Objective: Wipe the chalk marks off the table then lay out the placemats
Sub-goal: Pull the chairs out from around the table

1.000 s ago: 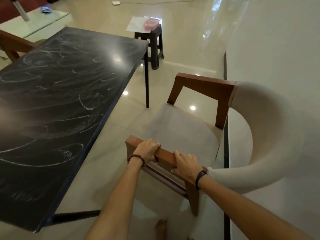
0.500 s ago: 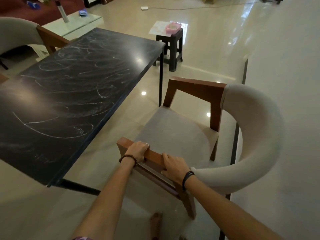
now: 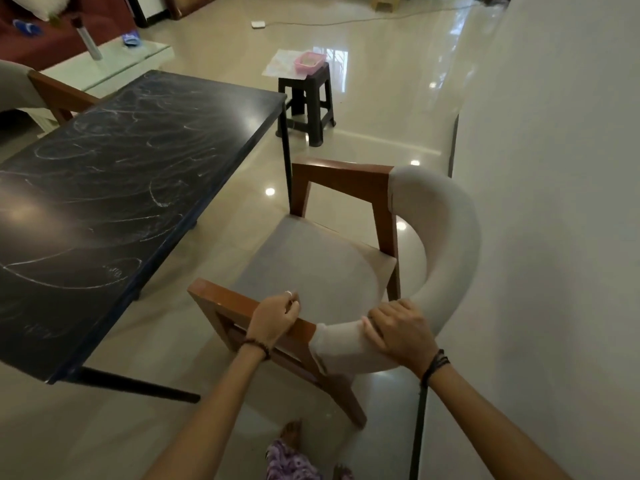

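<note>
One dark tabletop (image 3: 114,188) fills the left of the view, its surface covered all over with white chalk marks (image 3: 69,278) in loops and arcs too many and too smeared to count. Just beside its right edge stands one armchair (image 3: 332,268) with a wooden frame, grey seat and pale padded curved back; part of a second chair (image 3: 41,91) shows at the tabletop's far left side. Past the far corner of the tabletop stands one dark plastic stool (image 3: 306,102), carrying one pink tray (image 3: 309,61) that lies on flat light sheets (image 3: 277,65), likely the placemats, their number impossible to tell. One glass-topped low table (image 3: 114,64) sits further back on the left. Two hands hold the near chair: the left hand (image 3: 275,317) has its fingers curled over the wooden armrest, gripping it, and the right hand (image 3: 398,332) wraps round the near end of the padded back, fingers bent over it. Each wrist wears a dark beaded band.
</note>
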